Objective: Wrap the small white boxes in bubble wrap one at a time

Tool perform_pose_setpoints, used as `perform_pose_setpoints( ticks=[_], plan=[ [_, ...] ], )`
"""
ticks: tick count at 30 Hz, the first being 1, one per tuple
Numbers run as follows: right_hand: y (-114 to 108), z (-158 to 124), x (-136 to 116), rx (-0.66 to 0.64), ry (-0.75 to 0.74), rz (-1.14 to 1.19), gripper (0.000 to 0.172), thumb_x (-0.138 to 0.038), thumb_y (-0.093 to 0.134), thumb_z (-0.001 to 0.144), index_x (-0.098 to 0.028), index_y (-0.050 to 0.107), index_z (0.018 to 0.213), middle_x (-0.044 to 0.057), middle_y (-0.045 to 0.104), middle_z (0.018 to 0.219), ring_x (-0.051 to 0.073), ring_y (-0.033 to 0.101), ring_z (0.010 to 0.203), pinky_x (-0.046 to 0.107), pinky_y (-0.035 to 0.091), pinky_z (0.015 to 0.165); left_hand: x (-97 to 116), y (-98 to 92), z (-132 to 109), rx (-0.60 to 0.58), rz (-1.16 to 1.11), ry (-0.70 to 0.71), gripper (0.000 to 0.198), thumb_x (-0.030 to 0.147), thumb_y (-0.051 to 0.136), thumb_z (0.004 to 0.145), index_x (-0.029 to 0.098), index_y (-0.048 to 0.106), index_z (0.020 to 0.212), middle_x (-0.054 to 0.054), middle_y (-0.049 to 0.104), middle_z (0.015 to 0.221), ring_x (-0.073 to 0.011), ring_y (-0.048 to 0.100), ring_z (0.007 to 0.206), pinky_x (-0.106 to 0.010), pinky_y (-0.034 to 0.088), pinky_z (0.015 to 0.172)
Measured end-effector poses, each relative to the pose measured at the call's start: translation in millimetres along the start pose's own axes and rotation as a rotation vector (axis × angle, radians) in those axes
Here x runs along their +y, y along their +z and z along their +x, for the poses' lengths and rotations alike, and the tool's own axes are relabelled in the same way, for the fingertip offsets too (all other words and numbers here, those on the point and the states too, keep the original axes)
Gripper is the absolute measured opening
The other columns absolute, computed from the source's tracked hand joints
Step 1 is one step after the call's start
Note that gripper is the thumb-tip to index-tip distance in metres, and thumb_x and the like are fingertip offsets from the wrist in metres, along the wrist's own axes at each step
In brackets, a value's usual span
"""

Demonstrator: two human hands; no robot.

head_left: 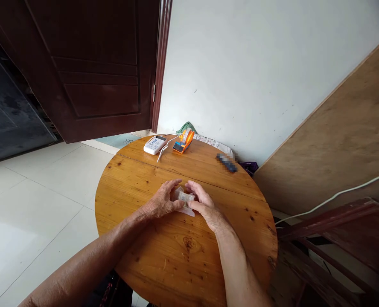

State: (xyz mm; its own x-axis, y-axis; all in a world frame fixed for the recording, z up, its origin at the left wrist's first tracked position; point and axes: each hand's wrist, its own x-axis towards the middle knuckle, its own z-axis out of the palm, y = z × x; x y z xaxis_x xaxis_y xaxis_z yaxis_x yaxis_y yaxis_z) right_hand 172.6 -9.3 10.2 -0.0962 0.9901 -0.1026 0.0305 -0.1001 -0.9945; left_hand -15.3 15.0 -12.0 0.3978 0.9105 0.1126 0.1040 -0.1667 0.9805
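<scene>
Clear plastic packet with a printed label [186, 198] is on the round wooden counter [138, 179], between the two hands: left hand [163, 201] at packet's left, right hand [208, 207] at packet's right, about equally near, thumbs touching its near side. Both hands loosely cupped, fingers part-bent; can't tell if either actually pinches the packet or just presses it, and the crumpled wrap leaves its long axis unclear. Orange tape dispenser [185, 144] sits straight beyond the packet, white boxy device [154, 145] beyond and left of it, dark blurred bar [227, 163] beyond and right.
</scene>
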Motion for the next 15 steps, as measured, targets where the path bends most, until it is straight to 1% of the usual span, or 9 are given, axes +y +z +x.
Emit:
perform_pose_setpoints(
  ticks=[2,4,7,9,11,13,15],
  plan=[
    [-1,1,-1,0.006,-0.005,0.038,0.059,-0.025,0.075,0.062,-0.029,0.062,0.12,0.005,0.061,0.135,0.028,0.049,0.131,0.048,0.033,0.113,-1,-0.5,0,0.001,-0.039,-0.023,0.074,0.023,0.074,0.072,0.016,0.046,0.14,-0.014,0.056,0.124,-0.0265,0.058,0.109,-0.043,0.048,0.096],
    [0,2,-1,0.042,-0.01,0.064,0.054,-0.032,0.075,0.065,-0.028,0.063,0.117,0.007,0.063,0.131,0.028,0.051,0.129,0.048,0.034,0.112,-2,0.0,0,0.023,-0.056,-0.036,0.074,0.022,0.074,0.071,0.017,0.046,0.14,-0.014,0.055,0.126,-0.0261,0.058,0.11,-0.043,0.048,0.097],
    [5,5,3,0.118,-0.026,0.008,0.055,-0.04,0.077,0.067,-0.027,0.062,0.118,0.009,0.063,0.13,0.028,0.055,0.123,0.048,0.038,0.109,-2,2.0,0,0.05,-0.035,-0.005,0.069,0.023,0.075,0.072,0.019,0.05,0.137,-0.014,0.056,0.128,-0.0275,0.056,0.115,-0.044,0.046,0.101],
    [9,7,7,0.147,-0.043,-0.041,0.058,-0.041,0.078,0.066,-0.027,0.061,0.12,0.009,0.063,0.129,0.028,0.057,0.12,0.048,0.04,0.106,-1,3.2,0,0.049,-0.027,0.015,0.066,0.026,0.074,0.074,0.02,0.052,0.136,-0.013,0.056,0.13,-0.0284,0.055,0.119,-0.045,0.045,0.102],
    [11,9,9,0.164,-0.053,-0.049,0.059,-0.042,0.08,0.064,-0.028,0.061,0.119,0.008,0.064,0.126,0.027,0.058,0.117,0.047,0.042,0.105,-1,3.9,0,0.038,-0.043,-0.001,0.066,0.029,0.074,0.075,0.02,0.051,0.137,-0.013,0.056,0.132,-0.0278,0.056,0.118,-0.045,0.046,0.101],
    [11,9,8,0.173,-0.051,-0.016,0.056,-0.044,0.08,0.064,-0.028,0.063,0.115,0.007,0.066,0.124,0.028,0.058,0.118,0.047,0.042,0.104,-1,3.5,-1,0.029,-0.08,-0.034,0.069,0.031,0.075,0.074,0.02,0.05,0.137,-0.013,0.057,0.131,-0.0269,0.058,0.114,-0.044,0.048,0.098],
    [6,7,4,0.175,-0.052,0.034,0.049,-0.05,0.078,0.066,-0.027,0.066,0.108,0.007,0.067,0.122,0.029,0.056,0.12,0.047,0.042,0.104,0,1.8,-1,0.036,-0.125,-0.052,0.072,0.033,0.078,0.072,0.018,0.051,0.137,-0.015,0.057,0.131,-0.0269,0.059,0.112,-0.043,0.049,0.097]
  ],
)
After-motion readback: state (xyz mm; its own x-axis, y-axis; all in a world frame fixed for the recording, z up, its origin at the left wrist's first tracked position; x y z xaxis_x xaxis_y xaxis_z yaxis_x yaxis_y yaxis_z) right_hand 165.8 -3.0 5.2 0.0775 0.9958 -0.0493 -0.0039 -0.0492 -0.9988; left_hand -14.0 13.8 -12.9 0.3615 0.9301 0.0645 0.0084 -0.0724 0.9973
